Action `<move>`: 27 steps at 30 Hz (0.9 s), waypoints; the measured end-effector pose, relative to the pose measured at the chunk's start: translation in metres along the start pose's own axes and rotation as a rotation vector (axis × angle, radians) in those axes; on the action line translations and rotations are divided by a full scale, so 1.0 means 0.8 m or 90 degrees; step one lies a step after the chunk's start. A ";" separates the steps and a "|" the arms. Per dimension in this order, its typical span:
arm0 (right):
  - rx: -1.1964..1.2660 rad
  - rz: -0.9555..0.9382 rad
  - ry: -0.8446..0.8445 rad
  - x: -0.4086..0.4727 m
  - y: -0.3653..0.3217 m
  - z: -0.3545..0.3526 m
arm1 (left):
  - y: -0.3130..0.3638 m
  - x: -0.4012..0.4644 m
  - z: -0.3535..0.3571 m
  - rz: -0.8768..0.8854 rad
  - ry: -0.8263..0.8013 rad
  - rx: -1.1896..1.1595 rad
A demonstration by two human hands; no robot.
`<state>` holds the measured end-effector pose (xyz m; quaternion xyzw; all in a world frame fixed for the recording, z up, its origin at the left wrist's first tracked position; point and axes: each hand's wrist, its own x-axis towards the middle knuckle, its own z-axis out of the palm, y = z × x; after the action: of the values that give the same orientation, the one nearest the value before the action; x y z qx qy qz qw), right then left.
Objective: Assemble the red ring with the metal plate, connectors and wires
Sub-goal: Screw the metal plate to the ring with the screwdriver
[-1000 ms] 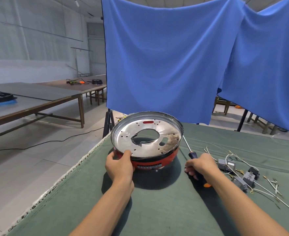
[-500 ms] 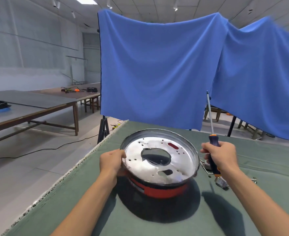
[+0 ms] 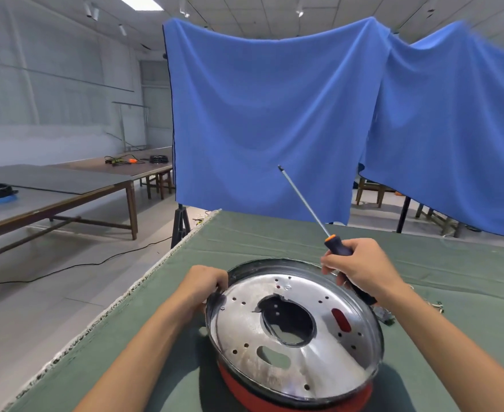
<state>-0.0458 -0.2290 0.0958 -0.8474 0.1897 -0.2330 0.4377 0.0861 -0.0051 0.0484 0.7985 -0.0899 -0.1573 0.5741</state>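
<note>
The right hand (image 3: 360, 267) gripped the screwdriver (image 3: 332, 240), shaft angled up and leftward. The left hand (image 3: 204, 282) apparently pinched the metal plate (image 3: 292, 331) rim above the red ring (image 3: 274, 396).

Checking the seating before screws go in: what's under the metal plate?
The red ring shows below the metal plate at its near edge; green table cloth shows through the holes. The rest underneath is covered.

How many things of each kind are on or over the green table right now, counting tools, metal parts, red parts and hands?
Screwdrivers: 1, the screwdriver
Metal plates: 1, the plate
Red rings: 1, the ring
Hands: 2, left hand and right hand
Total: 5
</note>
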 end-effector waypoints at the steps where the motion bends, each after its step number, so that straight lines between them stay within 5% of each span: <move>1: -0.015 -0.001 -0.013 0.001 0.000 0.002 | 0.002 0.001 -0.002 -0.001 -0.019 0.016; 7: -0.015 0.028 -0.051 0.019 0.004 0.020 | 0.026 0.015 0.003 0.013 -0.039 0.194; 13: 0.047 0.071 -0.079 0.033 0.005 0.036 | 0.055 0.018 0.037 0.162 0.103 0.543; 17: 0.145 0.084 -0.077 0.034 0.010 0.042 | 0.079 0.024 0.060 0.276 0.074 0.387; 22: 0.242 0.068 -0.053 0.037 0.016 0.045 | 0.091 0.013 0.080 0.089 -0.276 0.051; 27: 0.302 0.077 -0.031 0.041 0.024 0.049 | 0.089 0.010 0.095 0.042 -0.322 -0.062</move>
<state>0.0008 -0.2311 0.0676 -0.7134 0.1693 -0.2236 0.6421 0.0693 -0.0981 0.0928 0.7016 -0.2492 -0.3372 0.5762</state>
